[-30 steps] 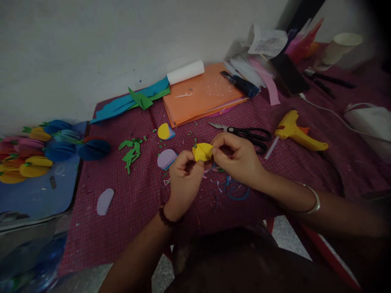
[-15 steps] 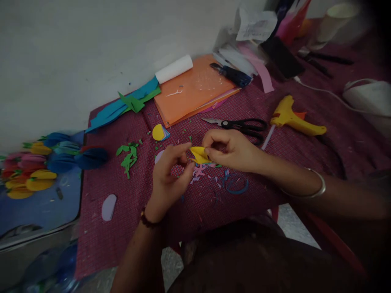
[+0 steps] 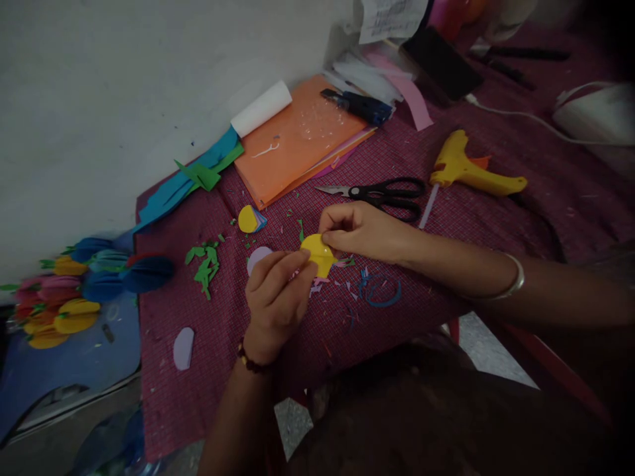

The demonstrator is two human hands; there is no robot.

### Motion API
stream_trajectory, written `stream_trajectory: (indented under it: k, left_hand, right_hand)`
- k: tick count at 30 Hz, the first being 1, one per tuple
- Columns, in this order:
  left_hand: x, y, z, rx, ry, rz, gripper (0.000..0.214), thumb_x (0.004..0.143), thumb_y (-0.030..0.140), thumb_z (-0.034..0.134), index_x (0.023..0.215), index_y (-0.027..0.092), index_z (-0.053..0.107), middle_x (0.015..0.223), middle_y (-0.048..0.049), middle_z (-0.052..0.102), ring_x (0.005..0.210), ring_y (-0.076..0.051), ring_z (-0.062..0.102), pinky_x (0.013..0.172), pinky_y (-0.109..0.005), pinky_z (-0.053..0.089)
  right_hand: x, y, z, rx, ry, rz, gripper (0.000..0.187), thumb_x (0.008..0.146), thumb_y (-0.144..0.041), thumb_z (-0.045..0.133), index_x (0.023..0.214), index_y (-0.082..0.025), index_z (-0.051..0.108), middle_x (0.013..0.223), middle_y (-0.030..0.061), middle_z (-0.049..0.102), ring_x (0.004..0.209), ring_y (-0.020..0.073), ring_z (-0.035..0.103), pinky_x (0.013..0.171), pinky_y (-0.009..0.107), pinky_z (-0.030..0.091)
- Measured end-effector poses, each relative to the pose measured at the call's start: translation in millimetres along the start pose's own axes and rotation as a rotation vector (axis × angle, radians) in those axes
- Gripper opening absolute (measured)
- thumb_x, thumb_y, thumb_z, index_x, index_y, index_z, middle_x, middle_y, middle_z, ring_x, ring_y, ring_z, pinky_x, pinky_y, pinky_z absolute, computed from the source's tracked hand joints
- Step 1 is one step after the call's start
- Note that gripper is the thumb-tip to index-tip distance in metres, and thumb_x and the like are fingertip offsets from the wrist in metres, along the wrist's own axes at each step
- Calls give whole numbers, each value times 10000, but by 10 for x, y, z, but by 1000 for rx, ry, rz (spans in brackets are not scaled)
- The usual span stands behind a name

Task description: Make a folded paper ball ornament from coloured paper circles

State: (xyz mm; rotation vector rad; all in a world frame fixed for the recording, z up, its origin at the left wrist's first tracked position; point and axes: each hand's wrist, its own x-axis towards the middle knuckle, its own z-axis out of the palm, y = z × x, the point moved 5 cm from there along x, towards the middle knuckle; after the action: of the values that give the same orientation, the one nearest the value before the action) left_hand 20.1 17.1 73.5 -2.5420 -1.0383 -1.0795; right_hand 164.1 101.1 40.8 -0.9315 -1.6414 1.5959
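While checked cloth [image 3: 218, 344] is stretching left, leaving some moving room toward its edge, orange sheets [image 3: 278, 162] are lying near its far side, a glue gun [image 3: 471, 172] is resting just right of the scissors [image 3: 380, 194], and the left hand [image 3: 275, 297] and right hand [image 3: 364, 231] are pinching opposite edges of yellow paper [image 3: 319, 251] between them.

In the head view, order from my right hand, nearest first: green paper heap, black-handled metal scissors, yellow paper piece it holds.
1. Yellow paper piece: pinched in your right hand.
2. Black-handled metal scissors: just beyond it.
3. Green paper heap: off to the left.
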Motion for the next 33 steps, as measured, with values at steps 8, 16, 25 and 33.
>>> stream_trajectory:
  k: [8,16,25,33]
  left_hand:
    - [-91,37,-15,82,-13,60,373,784,77,675,1121,233,639,990,-46,718,1011,-205,621,854,-351,525]
    - [-76,44,54,41,-1,64,325,774,41,663,1053,204,632,1080,-68,705,1077,-211,612,891,-376,533]
    - [-53,-155,172,-388,64,-454,171,840,127,608,983,218,635,911,-23,691,864,-158,634,799,-343,519]
    - [-40,-163,210,-458,74,-573,50,828,173,649,856,206,674,843,-6,625,802,-129,590,723,-279,485]
  right_hand:
    - [-25,103,3,267,81,204,139,751,-87,556,647,-173,523,535,-48,548,466,59,507,463,170,424]
    - [-20,154,-13,406,132,259,145,772,-125,535,639,-175,506,542,-42,547,456,57,495,456,172,414]
    - [-69,-103,-21,-66,-16,-112,79,764,-162,552,686,-165,542,614,-45,522,561,70,459,519,200,363]
    - [-128,-140,49,-202,-47,-127,120,803,-228,526,708,-157,546,630,-28,511,586,85,448,539,220,347]
